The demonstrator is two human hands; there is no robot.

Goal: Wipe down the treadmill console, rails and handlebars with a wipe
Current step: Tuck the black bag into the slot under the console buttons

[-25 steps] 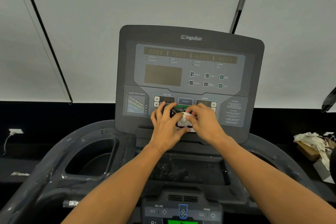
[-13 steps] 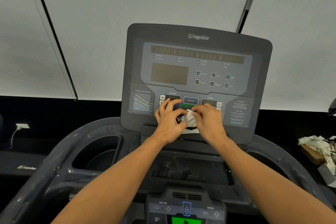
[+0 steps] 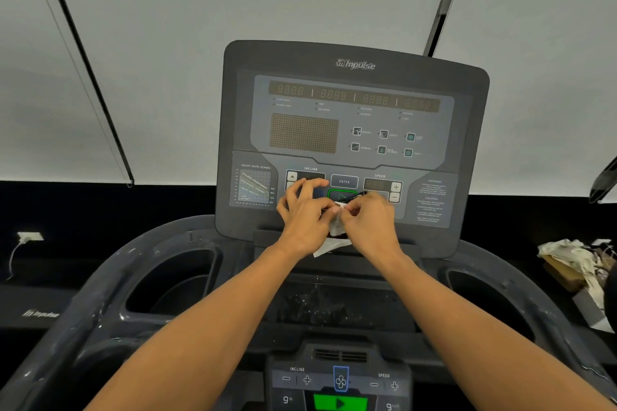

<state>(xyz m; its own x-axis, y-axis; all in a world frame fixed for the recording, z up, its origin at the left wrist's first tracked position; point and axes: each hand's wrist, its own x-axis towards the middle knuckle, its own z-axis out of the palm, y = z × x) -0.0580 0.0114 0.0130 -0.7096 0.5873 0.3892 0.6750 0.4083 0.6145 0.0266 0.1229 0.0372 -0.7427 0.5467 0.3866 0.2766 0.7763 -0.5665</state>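
The treadmill console point(image 3: 354, 117) stands upright ahead of me, dark grey with a display and keys. Both my hands meet in front of its lower key row. My right hand point(image 3: 367, 227) pinches a white wipe point(image 3: 336, 225) with curled fingers, and a loose white corner hangs down below the hands. My left hand point(image 3: 303, 213) holds the small black wipe packet point(image 3: 354, 198) with its thumb, fingers spread over the incline keys. Most of the packet is hidden by the hands. The dusty left handlebar point(image 3: 100, 280) and right handlebar point(image 3: 521, 284) curve out below.
Cup wells sit at the left point(image 3: 173, 280) and right point(image 3: 480, 297) of the tray. A lower control panel point(image 3: 340, 384) with a green key is close to me. Crumpled cloths and boxes point(image 3: 574, 264) lie at the right. A wall socket point(image 3: 30, 237) is at the left.
The view has shifted, so the console sits further right and higher in frame. My hands stay together at the key row, and more white wipe now hangs below them.
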